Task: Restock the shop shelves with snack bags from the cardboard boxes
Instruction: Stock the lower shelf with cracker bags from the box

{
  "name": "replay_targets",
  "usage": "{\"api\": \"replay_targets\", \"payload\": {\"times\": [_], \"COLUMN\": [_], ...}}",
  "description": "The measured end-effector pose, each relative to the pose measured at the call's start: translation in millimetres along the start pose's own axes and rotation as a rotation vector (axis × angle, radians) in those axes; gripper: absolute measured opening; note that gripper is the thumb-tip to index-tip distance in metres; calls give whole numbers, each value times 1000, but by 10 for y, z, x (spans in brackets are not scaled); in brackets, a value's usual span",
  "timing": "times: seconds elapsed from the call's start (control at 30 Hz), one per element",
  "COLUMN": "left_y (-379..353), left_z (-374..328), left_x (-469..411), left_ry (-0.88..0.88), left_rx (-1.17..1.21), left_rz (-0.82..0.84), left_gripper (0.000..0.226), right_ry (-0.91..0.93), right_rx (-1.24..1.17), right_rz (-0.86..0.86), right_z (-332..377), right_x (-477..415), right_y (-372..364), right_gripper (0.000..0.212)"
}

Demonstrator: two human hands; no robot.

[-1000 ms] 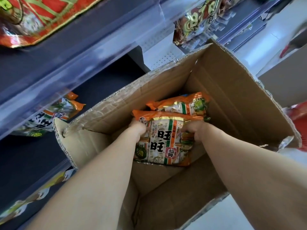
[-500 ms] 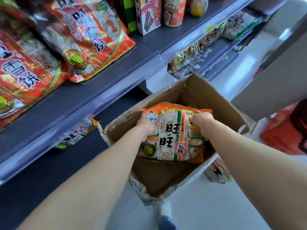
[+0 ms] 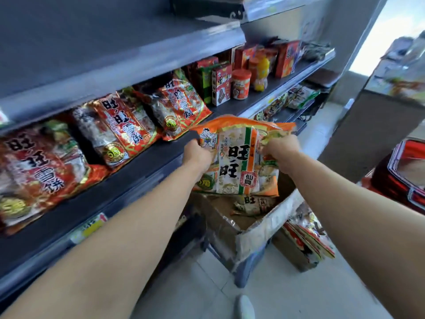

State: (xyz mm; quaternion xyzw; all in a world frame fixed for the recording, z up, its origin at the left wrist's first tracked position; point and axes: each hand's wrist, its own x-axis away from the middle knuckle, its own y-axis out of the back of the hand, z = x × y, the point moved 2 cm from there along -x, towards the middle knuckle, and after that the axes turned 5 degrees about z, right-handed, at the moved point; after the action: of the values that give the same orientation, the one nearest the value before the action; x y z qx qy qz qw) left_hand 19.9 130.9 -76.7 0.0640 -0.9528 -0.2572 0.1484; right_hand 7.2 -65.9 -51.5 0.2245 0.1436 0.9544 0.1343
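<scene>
Left of frame, red snack bags lie on the shelf; at centre, the left hand, fingers curled, grips one side of an orange rice-cracker bag and the right hand likewise grips the other, above the open cardboard box.

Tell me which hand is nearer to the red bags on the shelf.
Left. The left hand grips the orange bag at the side next to the red bags; the right hand grips its other side, farther from them.
</scene>
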Motion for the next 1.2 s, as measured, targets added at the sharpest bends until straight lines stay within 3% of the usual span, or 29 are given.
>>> {"api": "replay_targets", "payload": {"times": [0.07, 0.27, 0.43, 0.63, 0.77, 0.9, 0.97, 1.07, 1.2], "left_y": [257, 890, 1257, 1448, 1435, 1258, 1111, 880, 699], "left_z": [67, 539, 1148, 1889, 2292, 2749, 3006, 3376, 3807], "left_x": [127, 423, 619, 895, 1034, 1035, 984, 862, 575], "left_ry": [1, 22, 174, 402, 530, 552, 554, 555, 490], "left_rx": [10, 95, 73, 137, 184, 137, 134, 212, 206], "left_rz": [-33, -116, -98, -44, -33, -132, -175, -234, -330], "left_gripper": [31, 25, 60, 49, 63, 36, 26, 21, 23], "right_ry": [25, 139, 178, 156, 198, 216, 240, 201, 130], "right_rx": [26, 212, 386, 577, 755, 870, 884, 870, 562], "right_rz": [-8, 95, 240, 436, 540, 589, 579, 519, 391], "right_z": [141, 291, 107, -304, -610, -960, -1154, -1485, -1896], "right_x": [290, 927, 1116, 1148, 1045, 882, 751, 541, 248], "right_y": [-93, -565, -1071, -1692, -2091, -2406, -2576, -2811, -3170], "right_gripper": [8, 26, 14, 33, 33, 12, 6, 22, 23]}}
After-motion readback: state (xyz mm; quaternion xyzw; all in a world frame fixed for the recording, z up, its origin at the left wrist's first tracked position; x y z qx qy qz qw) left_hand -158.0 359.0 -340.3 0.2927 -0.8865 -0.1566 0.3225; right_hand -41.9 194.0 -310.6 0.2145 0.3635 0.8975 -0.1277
